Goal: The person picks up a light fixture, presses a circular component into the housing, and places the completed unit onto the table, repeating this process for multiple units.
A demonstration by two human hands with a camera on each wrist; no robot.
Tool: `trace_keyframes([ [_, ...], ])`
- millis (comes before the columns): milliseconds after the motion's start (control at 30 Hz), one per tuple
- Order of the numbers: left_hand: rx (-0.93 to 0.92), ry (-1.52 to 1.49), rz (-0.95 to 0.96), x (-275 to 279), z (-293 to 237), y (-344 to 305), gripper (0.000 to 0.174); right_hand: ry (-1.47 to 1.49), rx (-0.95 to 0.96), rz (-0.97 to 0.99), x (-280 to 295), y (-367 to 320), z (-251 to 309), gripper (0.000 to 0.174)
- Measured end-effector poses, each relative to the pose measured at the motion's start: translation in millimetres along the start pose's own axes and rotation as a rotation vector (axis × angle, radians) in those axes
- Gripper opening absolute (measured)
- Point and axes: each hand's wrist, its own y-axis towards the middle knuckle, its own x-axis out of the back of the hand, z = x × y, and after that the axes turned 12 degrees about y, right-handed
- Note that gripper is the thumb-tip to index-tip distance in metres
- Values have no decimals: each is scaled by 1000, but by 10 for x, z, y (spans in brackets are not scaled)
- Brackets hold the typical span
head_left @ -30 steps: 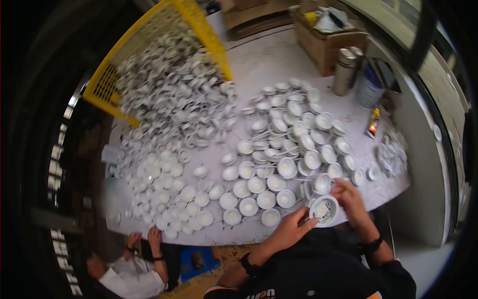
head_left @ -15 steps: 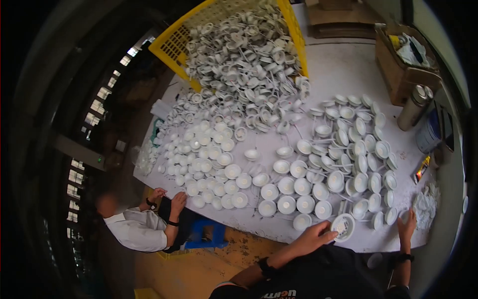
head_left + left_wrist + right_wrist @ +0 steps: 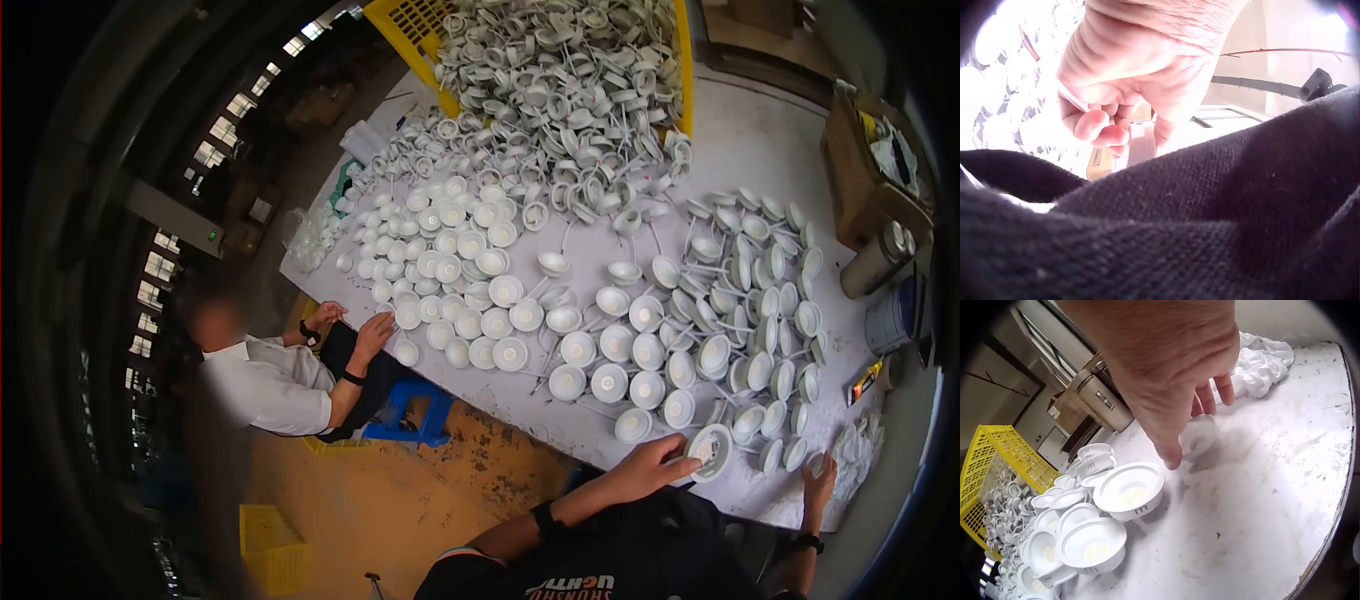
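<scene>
My left hand [image 3: 650,468] grips a white round downlight [image 3: 712,447] by its rim, its open face with LED dots turned up. In the left wrist view the curled fingers [image 3: 1094,125] and thumb hold the downlight's pale side [image 3: 1142,142], mostly hidden by the hand. At the table's right end, my right hand [image 3: 818,486] reaches down by a crumpled white plastic bag [image 3: 858,450]. The right wrist view shows its thumb and fingers pinching a small translucent white round cover [image 3: 1199,435] at the tabletop. Several finished-looking downlights [image 3: 1129,490] stand just left of that hand.
Rows of downlights [image 3: 610,383] cover the table's middle. A yellow crate [image 3: 420,40] spills white housings at the back. A flask [image 3: 876,260], a bucket [image 3: 890,318], a glue tube [image 3: 864,382] and a carton [image 3: 860,170] line the right. Another person [image 3: 280,390] sits at left.
My right hand has left the downlight and moved right to the small round cover by the plastic bag. The left hand keeps holding the downlight. The head view has swung left.
</scene>
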Motion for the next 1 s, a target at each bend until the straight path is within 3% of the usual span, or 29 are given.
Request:
trace_keyframes([
  [267,29,99,92,153,-93,34,29,59,-13,-97,-159,42,-212,57],
  [367,-21,63,33,62,24,32,28,43,-147,-64,-26,-5,23,48],
  [467,-56,118,29,78,-86,-13,28,62,0,-126,1,-42,-103,28],
  [567,62,-55,69,69,-84,-19,28,87,38,-207,-51,-47,-331,21],
  [733,82,-79,57,98,58,-14,31,190,156,-253,202,43,616,22],
  [800,67,-101,7,132,-19,-53,28,382,219,-250,228,78,1171,22],
  [833,52,-148,-9,116,-41,-62,27,398,239,-211,266,71,1474,23],
  [867,29,-140,-56,109,-66,-84,27,501,252,-139,427,-5,2184,24],
  [1000,65,-229,-56,227,-115,-192,30,502,544,83,680,-171,3564,43],
])
